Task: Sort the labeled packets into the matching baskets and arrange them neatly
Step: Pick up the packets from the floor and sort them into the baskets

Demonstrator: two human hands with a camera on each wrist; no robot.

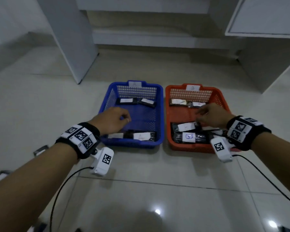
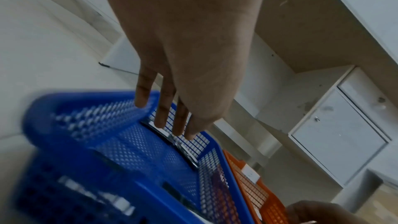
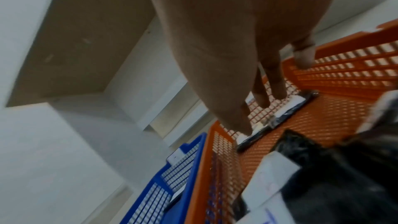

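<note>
Both wrists near | left hand [image 1: 113, 120] loose, empty, over blue basket A [image 1: 160, 114] | right hand [image 1: 211, 115] relaxed, empty, over orange basket B [image 1: 167, 114] | packets [image 1: 188, 137] mostly sorted; tidying left.

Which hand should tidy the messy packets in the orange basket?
Probably the right hand: it hovers over the orange basket, just above the overlapping packets. The left hand is over the blue basket.

Tiled floor [image 1: 157, 173]; blue basket [image 1: 160, 114], orange basket [image 1: 168, 114] side by side
</note>
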